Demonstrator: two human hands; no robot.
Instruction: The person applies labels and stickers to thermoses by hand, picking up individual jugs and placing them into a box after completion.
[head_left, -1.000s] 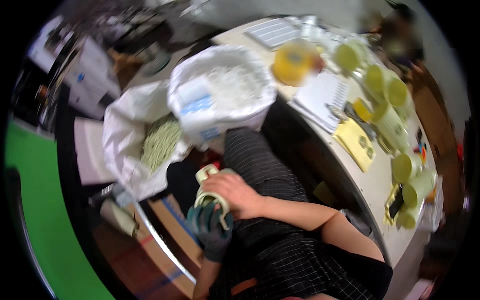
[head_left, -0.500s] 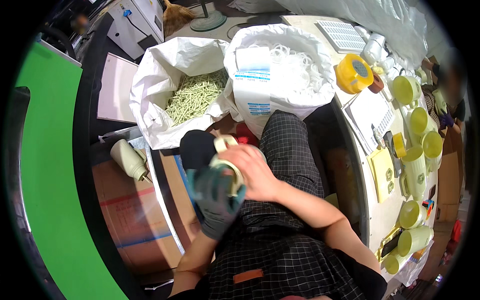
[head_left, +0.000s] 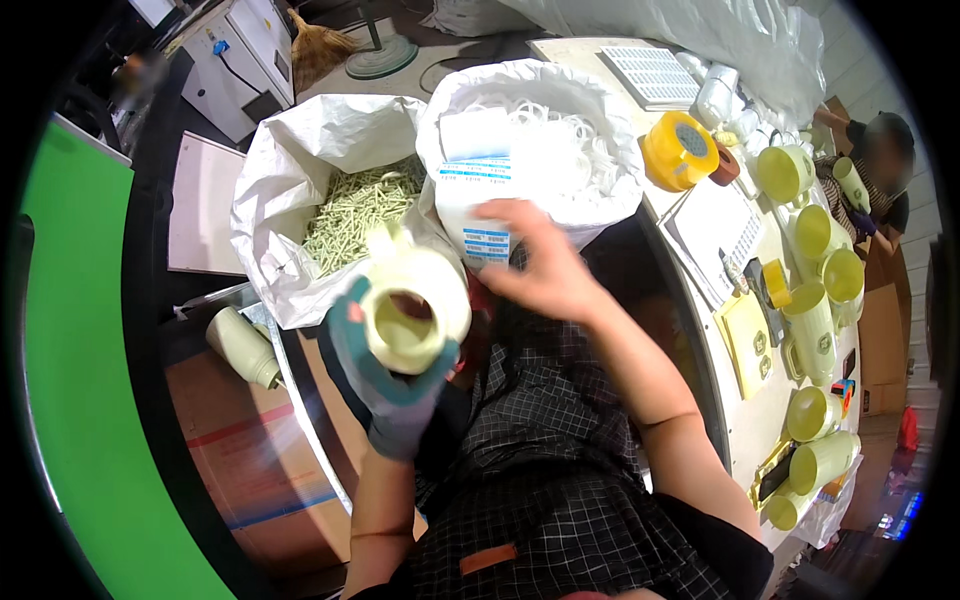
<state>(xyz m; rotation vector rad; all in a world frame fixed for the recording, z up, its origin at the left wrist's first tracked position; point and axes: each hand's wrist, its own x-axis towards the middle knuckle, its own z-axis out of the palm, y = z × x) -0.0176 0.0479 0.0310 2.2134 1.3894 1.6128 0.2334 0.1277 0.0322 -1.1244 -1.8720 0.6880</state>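
Observation:
My left hand [head_left: 402, 408], in a grey-green glove, is closed around a pale yellow-green plastic jug body [head_left: 425, 275]. The jug's round opening faces me, and a handle-like part on its far side is blurred. My bare right hand [head_left: 545, 262] is off the jug, fingers curved and apart. It hovers over the right edge of a strip of white and blue labels [head_left: 487, 243], which hangs down the front of a white sack [head_left: 590, 212]. Whether the fingertips touch the strip I cannot tell. Clear white rings [head_left: 570, 150] fill that sack.
Left of it, another white sack [head_left: 262, 200] holds small pale green rods [head_left: 365, 215]. A similar jug [head_left: 243, 345] lies on a cardboard box [head_left: 250, 430]. Several jugs [head_left: 812, 320] and a yellow tape roll [head_left: 680, 150] stand on the right-hand table. A co-worker [head_left: 880, 190] is beyond it.
My right hand has left the jug and moved up and right to the label strip. My left hand has raised the jug and turned its opening toward me. The view has shifted slightly.

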